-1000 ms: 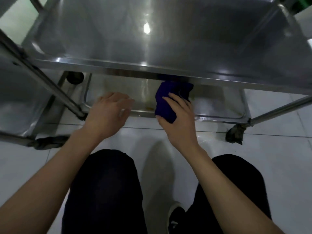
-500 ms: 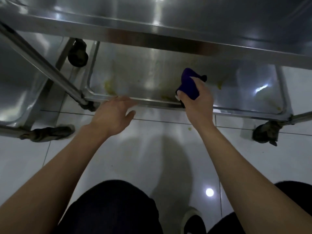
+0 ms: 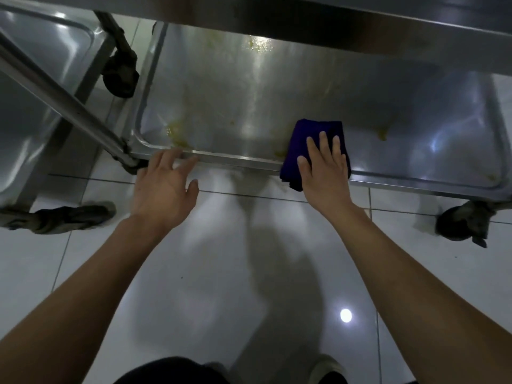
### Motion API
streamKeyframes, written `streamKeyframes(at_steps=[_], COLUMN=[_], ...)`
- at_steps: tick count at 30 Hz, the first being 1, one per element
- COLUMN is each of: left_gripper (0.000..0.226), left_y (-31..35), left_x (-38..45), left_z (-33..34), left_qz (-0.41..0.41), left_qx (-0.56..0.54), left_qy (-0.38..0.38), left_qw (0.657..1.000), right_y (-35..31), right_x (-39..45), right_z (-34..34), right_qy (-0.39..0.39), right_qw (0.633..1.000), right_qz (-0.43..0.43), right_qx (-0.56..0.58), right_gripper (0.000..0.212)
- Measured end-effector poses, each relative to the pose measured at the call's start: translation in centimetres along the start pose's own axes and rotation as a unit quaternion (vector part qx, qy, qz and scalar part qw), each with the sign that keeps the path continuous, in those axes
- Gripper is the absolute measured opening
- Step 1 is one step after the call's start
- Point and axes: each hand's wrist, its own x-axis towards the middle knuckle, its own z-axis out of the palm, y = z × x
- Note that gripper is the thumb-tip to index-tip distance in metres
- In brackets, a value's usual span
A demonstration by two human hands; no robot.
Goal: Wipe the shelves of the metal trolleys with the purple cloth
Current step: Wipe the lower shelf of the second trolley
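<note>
- I am pressing the purple cloth [image 3: 315, 145] flat with my right hand [image 3: 324, 173]; the folded cloth is lying across the front rim of the trolley's bottom shelf [image 3: 249, 106], its near edge hanging over the rim toward me.
- The cloth is extending past my fingertips toward the back of the shelf, its long axis running front to back.
- The right fingers [image 3: 322, 142] are lying straight and slightly spread on top of the cloth, pinching nothing.
- Yellowish residue [image 3: 177, 134] is sitting to the left of the cloth near the front-left corner; more [image 3: 382, 134] is sitting just right of the cloth.
- My left hand [image 3: 163, 184] is reaching the front rim left of the cloth, fingers loosely spread, fingertips touching the rim, holding nothing.
- My right hand is the nearer one to both stains, so I judge it should do the next stroke.
</note>
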Motion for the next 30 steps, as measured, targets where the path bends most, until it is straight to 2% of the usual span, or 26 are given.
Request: streamKeyframes(at_steps=[6, 11, 18, 21, 26, 30], left_gripper=[0.052, 0.049, 0.046, 0.043, 0.036, 0.03], left_y=[-1.3, -2.4, -4.1, -5.3, -8.8, -9.7], left_x=[0.3, 0.7, 1.5, 1.7, 1.3, 0.6], left_z=[0.4, 0.7, 0.2, 0.0, -0.2, 0.5], left_qz=[-0.045, -0.031, 0.007, 0.016, -0.004, -0.006], left_qx=[0.01, -0.002, -0.043, -0.047, 0.012, -0.003], left_qy=[0.008, 0.017, 0.055, 0.05, 0.045, 0.072], left_qw=[0.999, 0.999, 0.998, 0.998, 0.999, 0.997], right_y=[-0.6, -2.6, -10.4, -13.9, -15.8, -16.6], right_x=[0.3, 1.3, 4.0, 5.6, 7.4, 7.8], right_z=[1.3, 1.9, 4.1, 5.4, 6.5, 6.7], right_qy=[0.015, 0.016, -0.021, -0.032, -0.04, -0.038], right_qw=[1.0, 0.999, 0.993, 0.988, 0.987, 0.989], right_qz=[0.001, 0.002, -0.113, -0.151, -0.155, -0.143], right_qx=[-0.017, -0.031, -0.014, -0.015, -0.024, -0.029], right_gripper=[0.055, 0.056, 0.056, 0.057, 0.058, 0.058])
